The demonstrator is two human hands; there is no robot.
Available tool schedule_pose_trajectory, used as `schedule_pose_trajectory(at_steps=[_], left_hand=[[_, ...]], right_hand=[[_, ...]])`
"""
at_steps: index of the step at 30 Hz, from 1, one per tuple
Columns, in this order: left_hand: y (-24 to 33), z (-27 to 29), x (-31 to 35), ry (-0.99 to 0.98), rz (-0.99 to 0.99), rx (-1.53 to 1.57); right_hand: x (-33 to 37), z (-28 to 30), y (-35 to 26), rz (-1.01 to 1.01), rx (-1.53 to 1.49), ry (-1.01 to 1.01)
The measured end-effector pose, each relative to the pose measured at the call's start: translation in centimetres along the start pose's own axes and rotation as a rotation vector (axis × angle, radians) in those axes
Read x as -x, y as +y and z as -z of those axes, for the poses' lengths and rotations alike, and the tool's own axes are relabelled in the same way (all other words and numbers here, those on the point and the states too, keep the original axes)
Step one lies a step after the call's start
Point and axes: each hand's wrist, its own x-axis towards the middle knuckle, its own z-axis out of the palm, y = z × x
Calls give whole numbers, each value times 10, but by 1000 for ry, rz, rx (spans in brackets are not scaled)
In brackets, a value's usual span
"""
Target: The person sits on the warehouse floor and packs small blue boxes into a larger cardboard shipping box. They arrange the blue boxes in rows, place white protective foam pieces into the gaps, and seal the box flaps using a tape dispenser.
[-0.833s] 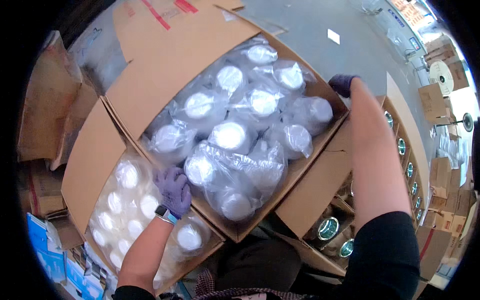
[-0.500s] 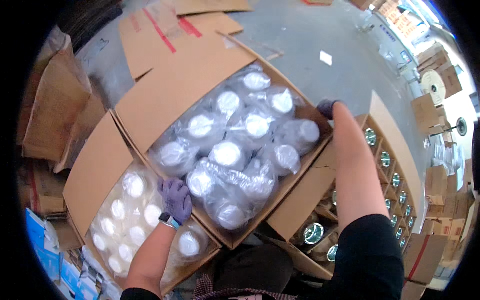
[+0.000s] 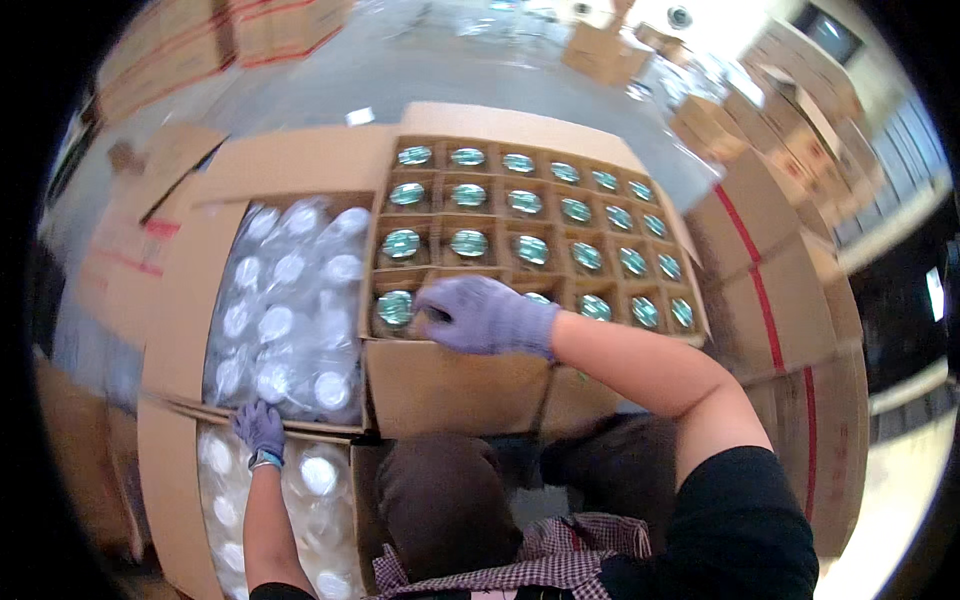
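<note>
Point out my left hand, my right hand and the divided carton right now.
Left hand (image 3: 259,430): head view, middle of the gloved hand.
Right hand (image 3: 485,315): head view, middle of the gloved hand.
Divided carton (image 3: 520,122): head view, bare cardboard along its far side.

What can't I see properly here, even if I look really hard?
All in the head view:
Right hand: blurred, and its curled fingers hide whether it holds anything.
Box with dividers: the right hand covers part of its nearest row.
Left hand: too small to tell whether it grips or just rests.
Lower left box: cut off by the bottom edge.
</note>
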Motion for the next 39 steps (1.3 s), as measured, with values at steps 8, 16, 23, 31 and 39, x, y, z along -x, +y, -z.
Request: schedule_pose_trajectory(at_steps=[8, 16, 23, 31, 39], left_hand=[[105, 69, -50, 333, -37, 324], [442, 325, 311, -1015, -1241, 1034], [464, 338, 351, -726, -1483, 848], [352, 294, 127, -322, -345, 1348], [211, 254, 133, -394, 102, 1417]], right_hand=[[430, 19, -31, -958, -724, 872], [501, -82, -196, -359, -425, 1612], [532, -92, -222, -490, -482, 1400], [539, -138, -184, -822, -748, 1543], [516, -117, -132, -1080, -517, 1481]])
